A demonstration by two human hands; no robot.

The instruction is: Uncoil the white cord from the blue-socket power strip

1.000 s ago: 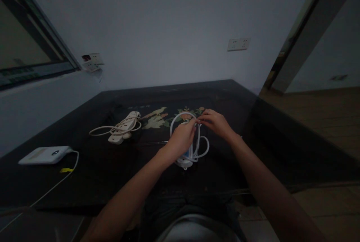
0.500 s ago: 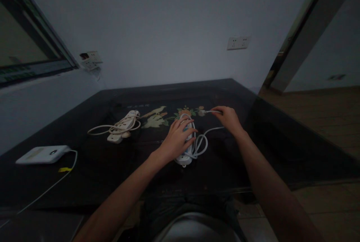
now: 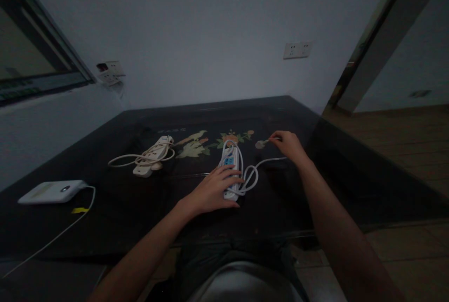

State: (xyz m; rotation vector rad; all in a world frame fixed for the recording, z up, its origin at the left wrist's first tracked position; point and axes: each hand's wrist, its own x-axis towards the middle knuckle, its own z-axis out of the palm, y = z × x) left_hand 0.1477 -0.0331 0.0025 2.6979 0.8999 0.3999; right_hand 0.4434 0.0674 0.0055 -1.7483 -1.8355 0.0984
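A white power strip point(image 3: 229, 164) with blue sockets lies on the dark table point(image 3: 280, 189), its white cord point(image 3: 250, 175) looped over and beside it. My left hand point(image 3: 212, 192) rests flat on the table with spread fingers, the fingertips touching the strip's near end. My right hand point(image 3: 289, 145) is farther back to the right, pinching the cord just behind its plug point(image 3: 260, 143), which hovers at the table top.
A second, cream power strip point(image 3: 152, 157) with its cord wrapped around it lies to the left. A white box point(image 3: 51, 191) with a cable sits at the far left. Wall sockets point(image 3: 297, 50) are on the back wall. The table's right edge drops to a wooden floor.
My hands have come apart from the cord loop. The left hand dropped onto the strip and slid toward me; the right hand drew the plug end out to the right.
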